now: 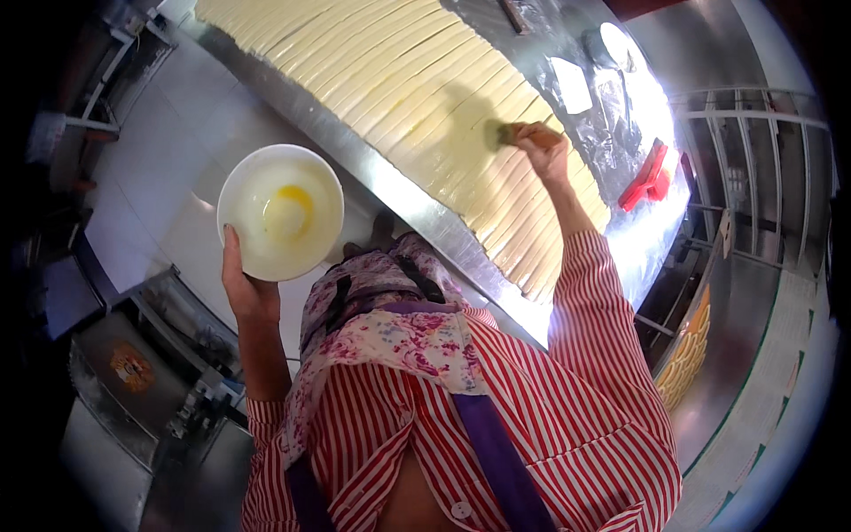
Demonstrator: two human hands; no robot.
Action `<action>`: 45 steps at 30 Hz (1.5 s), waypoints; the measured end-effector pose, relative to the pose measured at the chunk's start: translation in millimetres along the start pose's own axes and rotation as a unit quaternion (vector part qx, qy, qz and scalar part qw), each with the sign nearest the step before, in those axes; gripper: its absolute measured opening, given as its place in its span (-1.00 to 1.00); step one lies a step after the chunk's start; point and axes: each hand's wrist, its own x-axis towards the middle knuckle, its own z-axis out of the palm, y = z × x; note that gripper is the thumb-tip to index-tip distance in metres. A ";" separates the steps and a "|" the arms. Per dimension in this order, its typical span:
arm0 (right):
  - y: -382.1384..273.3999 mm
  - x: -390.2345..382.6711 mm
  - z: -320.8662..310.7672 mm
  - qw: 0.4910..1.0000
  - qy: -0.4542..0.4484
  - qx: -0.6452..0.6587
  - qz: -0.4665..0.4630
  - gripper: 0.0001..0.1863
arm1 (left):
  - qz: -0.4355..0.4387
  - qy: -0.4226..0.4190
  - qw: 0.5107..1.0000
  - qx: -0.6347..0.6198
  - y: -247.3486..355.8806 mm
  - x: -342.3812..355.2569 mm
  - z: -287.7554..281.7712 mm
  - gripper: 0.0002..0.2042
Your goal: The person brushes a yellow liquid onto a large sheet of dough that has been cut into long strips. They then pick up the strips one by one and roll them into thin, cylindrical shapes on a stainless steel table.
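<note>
My left hand (250,288) grips a white bowl (232,199) by its near side, thumb up along the rim. A little yellow liquid (292,213) lies in the bottom of the bowl, which is held out beside the metal table. Out over the table, my right hand (546,152) is closed on a brush (504,134), its bristle end pointing left. Under the brush spreads a wide sheet of pale dough (372,75), cut into many long, narrow strips lying side by side. The dough surface looks glossy. Whether the bristles touch it I cannot tell.
The metal table's edge (399,191) runs diagonally before me. Beyond the dough lie a white sheet (572,86) and a red object (649,180). At right are a metal rack (771,168) and a tray of yellowish pieces (690,355). Dark equipment (191,408) stands lower left.
</note>
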 end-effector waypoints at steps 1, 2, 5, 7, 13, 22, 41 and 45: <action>-5.8 3.0 1.2 1.000 0.012 -0.013 0.010 -0.92 | 0.002 0.009 1.000 0.005 7.1 2.5 2.9 -0.53; -9.1 -5.4 -2.2 0.999 0.007 -0.042 0.023 -0.92 | -0.006 0.029 1.000 -0.008 -14.5 -4.8 -8.7 -0.53; -49.4 -16.0 47.5 0.986 -0.067 0.112 0.101 -0.92 | 0.028 0.019 0.999 0.013 -0.4 3.2 -7.3 -0.48; -43.0 -38.2 81.6 0.963 -0.241 0.121 0.028 -0.90 | 0.046 0.034 0.998 0.029 8.7 2.4 7.0 -0.47; -5.0 7.3 34.4 0.990 -0.120 0.065 -0.029 -0.96 | 0.050 0.070 0.996 0.032 12.8 -14.4 3.2 -0.46; -66.9 -50.3 103.0 0.965 -0.239 0.099 0.040 -0.94 | 0.034 0.085 0.996 0.010 7.0 -24.6 -8.6 -0.50; 23.9 -24.8 56.6 0.941 -0.179 0.269 0.097 -0.91 | 0.022 0.015 1.000 -0.003 10.6 23.5 -29.8 -0.50; -7.0 0.5 45.7 0.992 -0.026 -0.120 -0.006 -0.92 | 0.021 0.011 1.000 -0.003 14.3 27.5 -34.5 -0.51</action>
